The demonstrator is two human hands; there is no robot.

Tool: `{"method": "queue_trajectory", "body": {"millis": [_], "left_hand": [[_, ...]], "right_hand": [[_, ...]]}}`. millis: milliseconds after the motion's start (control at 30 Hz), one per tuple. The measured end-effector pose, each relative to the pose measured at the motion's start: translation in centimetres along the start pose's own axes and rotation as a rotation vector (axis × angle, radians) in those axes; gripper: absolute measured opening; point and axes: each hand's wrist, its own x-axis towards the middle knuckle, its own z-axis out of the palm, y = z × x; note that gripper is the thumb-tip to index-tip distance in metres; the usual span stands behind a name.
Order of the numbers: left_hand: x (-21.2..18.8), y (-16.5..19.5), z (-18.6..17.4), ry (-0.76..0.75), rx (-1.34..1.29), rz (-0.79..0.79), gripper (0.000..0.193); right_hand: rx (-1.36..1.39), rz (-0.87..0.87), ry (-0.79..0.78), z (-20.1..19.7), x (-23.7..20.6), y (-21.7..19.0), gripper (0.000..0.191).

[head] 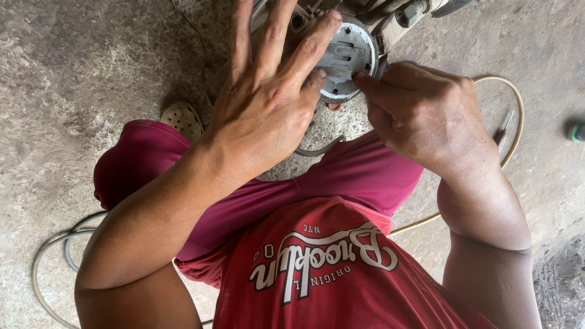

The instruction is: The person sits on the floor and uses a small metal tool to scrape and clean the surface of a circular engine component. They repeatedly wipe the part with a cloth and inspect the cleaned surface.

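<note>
At the far left of the scene a grey cable (52, 256) loops over the concrete floor (73, 73), lying loose and out of the way of the work. Just beyond the person's knee a perforated sandal (181, 119) rests flat on the floor.

The left hand (262, 103) reaches forward with its fingers (304, 49) spread wide, the longer ones laid across the machine body (378, 18) and the thumb tucked against the near edge of the round grey cap (347, 58); this looks like a bracing hold that keeps the part from turning or slipping. The cap sits at the far middle of the view, fitted on the end of the machine, between the two hands.

The right hand (426, 116) comes in from the right with its fingers curled and pressed together, the fingertip pushing at the cap's right rim, seemingly to seat or work it.

Farther right, a yellowish hose (515, 100) curves over the floor, a thin screwdriver (503, 128) lies inside its curve within easy reach, and a small green object (576, 131) sits at the edge, too cut off to identify.
</note>
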Motion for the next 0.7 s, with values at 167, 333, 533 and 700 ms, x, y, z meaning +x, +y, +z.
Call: {"method": "queue_trajectory", "body": {"millis": [167,333,533,700], "left_hand": [[0.0,-0.1,-0.1,-0.038,-0.13,-0.052,0.056],[0.4,0.2,-0.4,-0.054,-0.182,-0.088,0.06],[0.9,0.4,-1.3,-0.066,-0.145,-0.086,0.058],[0.8,0.2,-1.7,-0.146,-0.078,-0.025,0.045]], "right_hand": [[-0.009,-0.016,0.025,-0.1,0.2,-0.1,0.02],[-0.021,-0.018,0.022,-0.1,0.3,-0.1,0.018],[-0.033,-0.033,0.034,-0.1,0.3,0.0,0.019],[0.008,-0.037,0.054,-0.4,-0.1,0.1,0.019]]}}
